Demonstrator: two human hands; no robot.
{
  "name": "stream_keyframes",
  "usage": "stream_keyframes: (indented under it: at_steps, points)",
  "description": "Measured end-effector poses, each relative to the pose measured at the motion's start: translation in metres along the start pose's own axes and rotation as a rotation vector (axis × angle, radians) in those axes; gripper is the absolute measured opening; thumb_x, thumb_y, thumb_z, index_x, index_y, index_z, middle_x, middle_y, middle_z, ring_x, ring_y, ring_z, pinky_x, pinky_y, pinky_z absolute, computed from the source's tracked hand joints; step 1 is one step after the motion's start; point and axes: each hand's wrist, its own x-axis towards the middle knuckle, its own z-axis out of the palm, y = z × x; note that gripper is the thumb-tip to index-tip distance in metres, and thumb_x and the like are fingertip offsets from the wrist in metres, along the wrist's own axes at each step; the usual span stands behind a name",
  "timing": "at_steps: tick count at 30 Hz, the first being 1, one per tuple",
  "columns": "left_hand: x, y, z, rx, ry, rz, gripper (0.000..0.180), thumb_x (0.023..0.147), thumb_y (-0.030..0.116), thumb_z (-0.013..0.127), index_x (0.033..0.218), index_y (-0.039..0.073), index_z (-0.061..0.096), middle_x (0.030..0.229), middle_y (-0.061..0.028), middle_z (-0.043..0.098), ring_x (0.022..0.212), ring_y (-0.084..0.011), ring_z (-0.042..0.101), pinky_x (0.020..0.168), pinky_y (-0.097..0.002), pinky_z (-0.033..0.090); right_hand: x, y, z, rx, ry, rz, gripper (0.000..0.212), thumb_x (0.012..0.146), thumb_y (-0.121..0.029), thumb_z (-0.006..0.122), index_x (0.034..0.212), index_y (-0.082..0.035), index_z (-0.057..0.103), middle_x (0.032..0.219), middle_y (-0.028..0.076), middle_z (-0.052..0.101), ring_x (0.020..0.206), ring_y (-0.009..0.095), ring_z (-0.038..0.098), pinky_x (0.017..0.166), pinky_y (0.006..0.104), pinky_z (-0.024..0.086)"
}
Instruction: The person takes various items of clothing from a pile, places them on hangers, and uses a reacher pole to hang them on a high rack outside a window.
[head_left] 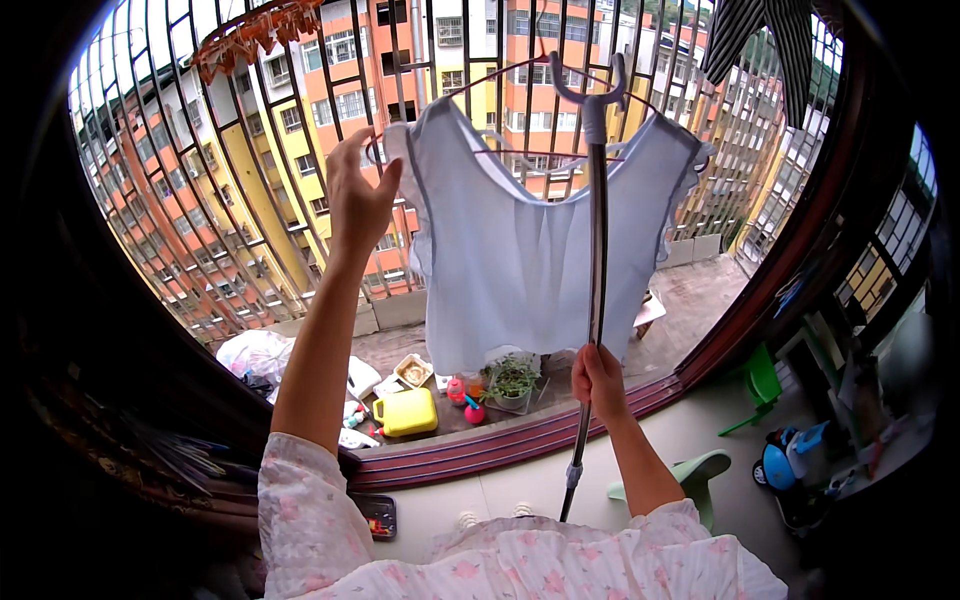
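Note:
A pale blue sleeveless blouse (500,270) with ruffled armholes hangs in front of me on a thin dark red hanger (490,77). My left hand (362,195) is raised at its left shoulder, thumb and fingers spread around the hanger's end; whether they touch it I cannot tell. Lower down, my right hand (598,380) is wrapped round a silver clothes pole (597,250). The pole stands nearly upright in front of the blouse. Its grey forked head (590,97) is beside the hanger's hook, and contact between them is unclear.
Window bars (290,150) stand behind the blouse. On the ledge are a yellow case (405,411), a potted plant (510,380) and a plastic bag (255,355). An orange peg rack (255,40) and striped cloth (790,50) hang above. Green chairs (762,385) stand at right.

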Motion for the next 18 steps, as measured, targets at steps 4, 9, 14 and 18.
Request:
stream_keyframes:
  at_steps: [4,9,14,18]
  points:
    - [-0.06,-0.008,0.023,-0.001,0.182,0.053,0.046,0.077,0.016,0.059,0.118,0.004,0.041,0.116,-0.0157,0.043,0.108,-0.0289,0.042,0.09,-0.0381,0.036,0.01,-0.025,-0.003,-0.028,0.116,-0.064,0.033,0.089,-0.036,0.047,0.07,-0.011,0.038,0.046,-0.003,0.035,0.034,0.006,0.032,0.032,0.0203,0.024]
    - [-0.263,0.058,0.05,-0.582,-0.89,-0.479,0.062,0.072,0.019,0.069,0.121,0.004,0.036,0.119,-0.0171,0.041,0.105,-0.0274,0.045,0.084,-0.0358,0.04,0.042,-0.065,0.016,-0.067,0.156,-0.185,0.028,0.087,-0.028,0.053,0.073,-0.011,0.037,0.046,-0.002,0.035,0.033,0.006,0.032,0.031,0.0204,0.023]
    - [-0.369,0.107,0.076,-1.037,-1.244,-0.559,0.068,0.076,0.034,0.065,0.126,0.005,0.03,0.111,-0.0148,0.047,0.099,-0.0232,0.049,0.079,-0.0336,0.042,0.083,-0.133,0.034,-0.041,0.142,-0.321,0.03,0.085,-0.03,0.055,0.074,-0.01,0.036,0.049,-0.001,0.036,0.034,0.008,0.033,0.033,0.0215,0.027]
    - [-0.395,0.115,0.089,-0.76,-1.09,-0.55,0.029,0.083,0.026,0.057,0.098,0.007,0.041,0.071,-0.0134,0.051,0.064,-0.0285,0.052,0.061,-0.0352,0.041,0.102,-0.197,0.035,-0.046,0.091,-0.436,0.024,0.087,-0.027,0.052,0.075,-0.01,0.04,0.059,0.001,0.042,0.046,0.011,0.04,0.044,0.0254,0.033]
